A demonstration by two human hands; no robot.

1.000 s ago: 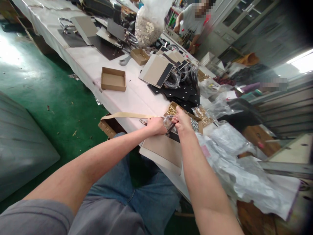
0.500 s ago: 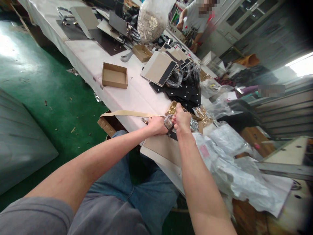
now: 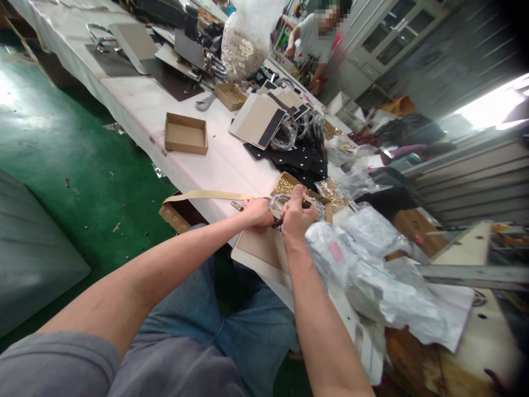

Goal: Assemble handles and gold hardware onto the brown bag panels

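Note:
Close together over the table's near edge, both my hands are closed. My left hand (image 3: 258, 212) grips a clear-plastic-wrapped handle (image 3: 278, 203), which loops up between the hands. My right hand (image 3: 296, 216) is wrapped around a tool with a dark handle (image 3: 306, 204); its working end is hidden. Below them lies a beige panel (image 3: 258, 248), partly under my wrists. A small brown and metal piece (image 3: 237, 205) sits left of my left hand, beside a long cream strip (image 3: 206, 194). Just beyond my right hand stands a cardboard box of gold studs (image 3: 287, 184) and silver studs (image 3: 319, 207).
A shallow cardboard box (image 3: 185, 144) is farther along the white table (image 3: 140, 113). Beige panels with plastic-wrapped handles (image 3: 256, 118) and dotted black pieces (image 3: 297, 162) are piled beyond my hands. White plastic packaging (image 3: 372, 275) crowds the right. Another person (image 3: 316, 38) works at the back.
My right hand has turned and lowered beside my left, and the tool's dark handle now shows. The plastic-wrapped loop stands more visible between the hands. The view has shifted slightly.

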